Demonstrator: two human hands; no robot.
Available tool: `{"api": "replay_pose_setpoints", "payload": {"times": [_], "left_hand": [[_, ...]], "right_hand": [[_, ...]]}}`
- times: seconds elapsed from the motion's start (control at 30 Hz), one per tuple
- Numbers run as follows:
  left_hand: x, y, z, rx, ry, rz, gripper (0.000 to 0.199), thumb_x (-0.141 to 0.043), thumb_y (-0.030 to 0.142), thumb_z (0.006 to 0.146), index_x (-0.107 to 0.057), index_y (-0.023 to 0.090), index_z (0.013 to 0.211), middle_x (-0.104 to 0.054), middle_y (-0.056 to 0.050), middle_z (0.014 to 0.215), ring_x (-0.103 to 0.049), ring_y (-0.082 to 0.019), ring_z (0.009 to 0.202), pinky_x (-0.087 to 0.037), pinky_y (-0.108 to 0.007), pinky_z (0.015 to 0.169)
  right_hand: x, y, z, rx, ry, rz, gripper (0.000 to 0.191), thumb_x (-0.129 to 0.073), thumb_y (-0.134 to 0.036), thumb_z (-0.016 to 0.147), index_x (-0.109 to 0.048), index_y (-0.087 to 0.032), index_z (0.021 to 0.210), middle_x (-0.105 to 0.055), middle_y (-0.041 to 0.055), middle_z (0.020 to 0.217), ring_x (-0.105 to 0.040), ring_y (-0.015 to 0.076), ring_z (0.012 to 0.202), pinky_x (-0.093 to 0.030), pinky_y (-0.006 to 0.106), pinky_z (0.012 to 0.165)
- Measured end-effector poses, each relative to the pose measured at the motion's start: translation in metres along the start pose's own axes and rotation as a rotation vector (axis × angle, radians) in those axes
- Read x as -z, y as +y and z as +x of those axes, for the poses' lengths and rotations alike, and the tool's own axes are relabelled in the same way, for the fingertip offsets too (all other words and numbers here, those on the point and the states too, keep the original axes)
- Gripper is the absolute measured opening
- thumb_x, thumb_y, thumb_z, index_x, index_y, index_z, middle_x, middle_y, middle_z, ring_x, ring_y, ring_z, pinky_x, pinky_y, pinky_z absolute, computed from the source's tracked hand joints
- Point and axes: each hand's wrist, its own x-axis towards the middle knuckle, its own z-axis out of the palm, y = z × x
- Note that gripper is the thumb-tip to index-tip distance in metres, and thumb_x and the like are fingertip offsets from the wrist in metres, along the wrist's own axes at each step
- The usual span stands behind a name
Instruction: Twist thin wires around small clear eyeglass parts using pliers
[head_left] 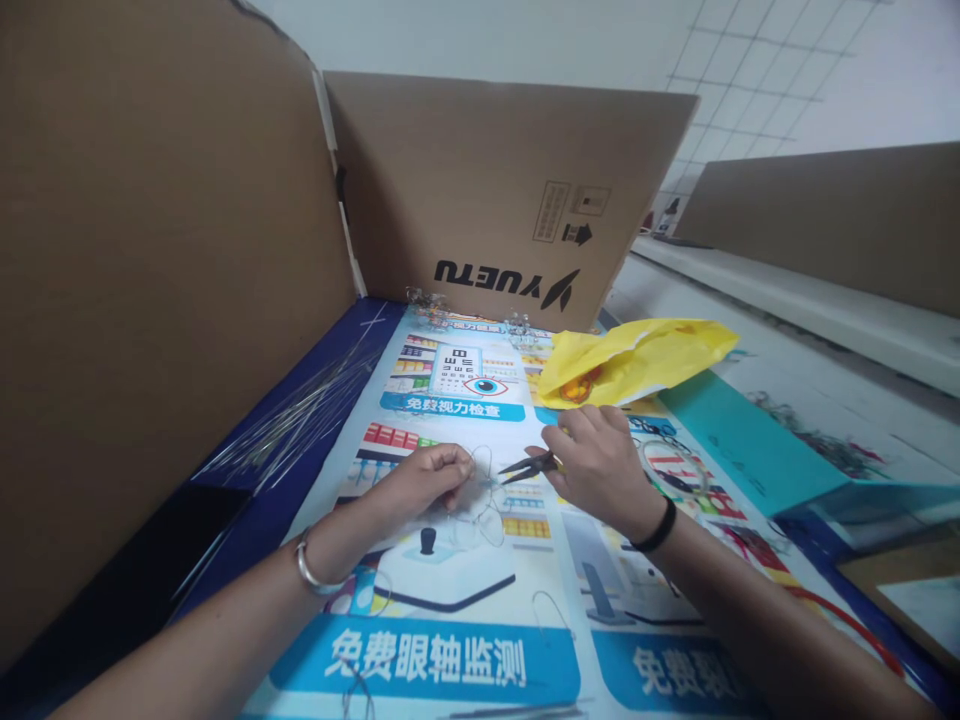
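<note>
My left hand (431, 480) is closed in a pinch on a thin wire shape (484, 505) with several loops, held above the printed sheet (547, 590). My right hand (596, 460) grips needle-nose pliers (529, 466) by the handles, which the fingers mostly cover. The pliers' jaws are slightly apart and point left, close to the wire loops; whether they touch the wire I cannot tell. A bent piece of wire (553, 612) lies on the sheet below the hands.
Cardboard panels (510, 200) stand at the back and left. A yellow bag (637, 360) lies beyond my right hand, beside a turquoise folder (757, 450). Straight wires (292, 420) lie on the left, small wire pieces (427, 305) at the back. A wire coil (679, 468) sits at right.
</note>
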Motion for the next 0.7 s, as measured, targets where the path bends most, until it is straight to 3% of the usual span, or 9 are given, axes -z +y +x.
{"api": "replay_pose_setpoints", "payload": {"times": [0.3, 0.7], "left_hand": [[-0.002, -0.003, -0.003, 0.035, -0.099, 0.066, 0.019, -0.055, 0.033, 0.08, -0.051, 0.017, 0.072, -0.046, 0.005, 0.052, -0.038, -0.007, 0.047, -0.028, -0.021, 0.05], [0.0, -0.005, -0.003, 0.072, -0.157, 0.009, 0.02, -0.056, 0.034, 0.08, -0.049, 0.016, 0.072, -0.046, 0.005, 0.051, -0.038, -0.007, 0.047, -0.027, -0.02, 0.049]], "right_hand": [[0.003, -0.023, -0.002, -0.034, -0.02, -0.039, 0.028, -0.042, -0.036, 0.087, -0.059, -0.019, 0.073, -0.051, 0.0065, 0.071, -0.035, 0.0201, 0.074, -0.019, 0.037, 0.075], [0.005, -0.027, -0.003, -0.035, -0.006, -0.043, 0.023, -0.044, -0.031, 0.086, -0.057, -0.02, 0.07, -0.049, 0.0059, 0.068, -0.034, 0.02, 0.072, -0.018, 0.037, 0.071]]}}
